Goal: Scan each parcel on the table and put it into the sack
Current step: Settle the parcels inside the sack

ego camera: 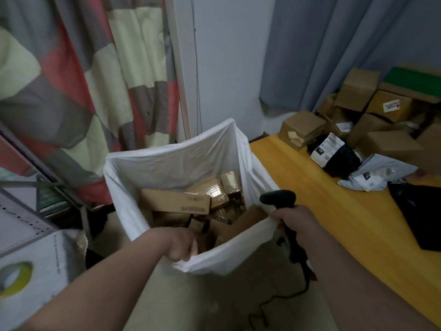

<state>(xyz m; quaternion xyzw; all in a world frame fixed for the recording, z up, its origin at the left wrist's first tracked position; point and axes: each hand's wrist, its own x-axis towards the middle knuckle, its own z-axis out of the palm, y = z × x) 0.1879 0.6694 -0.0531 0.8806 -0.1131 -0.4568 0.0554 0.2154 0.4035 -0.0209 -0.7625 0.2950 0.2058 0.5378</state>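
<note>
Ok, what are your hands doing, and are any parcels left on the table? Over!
Left hand grips sack rim. Right hand holds scanner. Boxes in sack; parcels left on table. Sack mouth open, unblocked.

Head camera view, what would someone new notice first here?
The big white sack in the middle stands out, held open at its near rim by the left hand and the right hand, with cardboard boxes piled inside. The right hand also grips a black scanner. To the right, a yellow table carries more parcels heaped before a grey curtain.
</note>
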